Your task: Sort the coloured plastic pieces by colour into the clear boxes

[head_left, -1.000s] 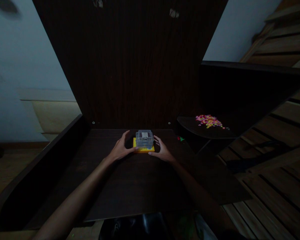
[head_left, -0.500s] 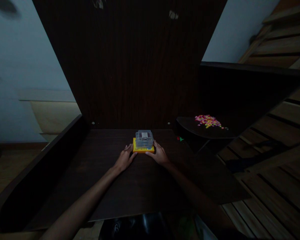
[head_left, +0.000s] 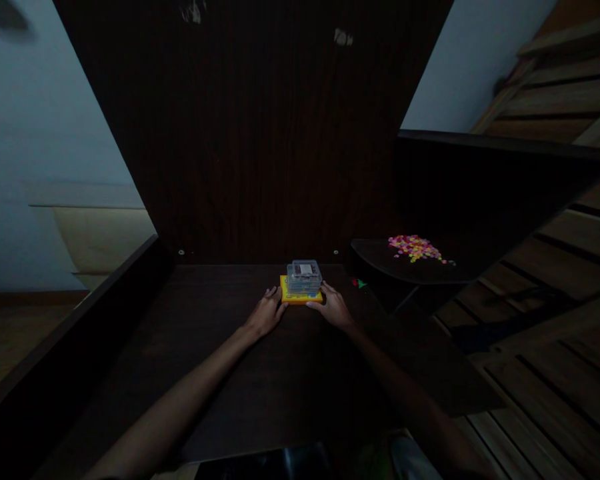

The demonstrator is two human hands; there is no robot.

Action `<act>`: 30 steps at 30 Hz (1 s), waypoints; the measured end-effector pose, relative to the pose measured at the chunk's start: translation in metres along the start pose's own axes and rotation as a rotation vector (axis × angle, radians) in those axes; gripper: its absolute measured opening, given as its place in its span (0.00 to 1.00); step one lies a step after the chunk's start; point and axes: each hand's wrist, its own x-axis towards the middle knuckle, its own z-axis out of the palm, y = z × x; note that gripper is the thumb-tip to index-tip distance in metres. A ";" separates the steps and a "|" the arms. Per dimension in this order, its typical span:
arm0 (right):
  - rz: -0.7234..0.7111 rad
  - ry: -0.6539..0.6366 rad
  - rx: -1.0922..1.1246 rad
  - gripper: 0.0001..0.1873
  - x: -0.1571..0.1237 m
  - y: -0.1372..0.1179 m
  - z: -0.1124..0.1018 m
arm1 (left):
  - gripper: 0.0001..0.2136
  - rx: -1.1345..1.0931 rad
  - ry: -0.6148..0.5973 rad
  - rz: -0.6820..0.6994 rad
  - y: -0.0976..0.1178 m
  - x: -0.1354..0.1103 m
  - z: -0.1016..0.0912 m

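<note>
On the dark desk lies a flat yellow box (head_left: 301,300), with a small stack of clear plastic cases (head_left: 304,280) on top. The upper case has a pale label and dark contents that I cannot make out. My left hand (head_left: 267,313) holds the yellow box at its left side, thumb near the front corner. At the opposite side, my right hand (head_left: 334,308) grips the box, fingers along the right edge and thumb against the front. The box sits between both hands, low on the desk top.
A heap of small pink, yellow and purple pieces (head_left: 415,247) lies on a curved shelf (head_left: 375,252) to the right. Near the shelf's base is a small red and green item (head_left: 359,283). A tall dark panel (head_left: 260,147) closes the back, and a raised edge (head_left: 85,320) borders the left.
Both hands have shifted to the right together with the yellow box and the clear cases on it. The view has moved slightly. The heap of pieces stays in place.
</note>
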 end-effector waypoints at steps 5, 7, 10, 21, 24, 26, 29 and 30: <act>-0.020 0.029 -0.072 0.31 0.013 0.016 -0.024 | 0.21 0.019 -0.044 0.014 0.012 0.032 0.010; -0.024 0.045 -0.105 0.30 0.018 0.023 -0.033 | 0.21 0.027 -0.064 0.017 0.017 0.044 0.014; -0.011 0.056 -0.160 0.27 0.025 0.030 -0.045 | 0.20 0.042 -0.088 0.006 0.025 0.060 0.019; 0.101 0.087 -0.311 0.25 0.046 0.053 -0.061 | 0.22 0.092 -0.134 -0.013 0.038 0.106 0.031; 0.102 0.075 -0.290 0.28 0.048 0.058 -0.062 | 0.22 0.094 -0.133 -0.005 0.039 0.110 0.033; 0.097 0.069 -0.276 0.29 0.049 0.060 -0.063 | 0.23 0.092 -0.131 -0.007 0.039 0.110 0.034; 0.107 0.072 -0.272 0.31 0.048 0.061 -0.063 | 0.24 0.086 -0.131 -0.019 0.037 0.109 0.035; 0.110 0.072 -0.269 0.32 0.048 0.061 -0.063 | 0.25 0.083 -0.131 -0.024 0.036 0.108 0.035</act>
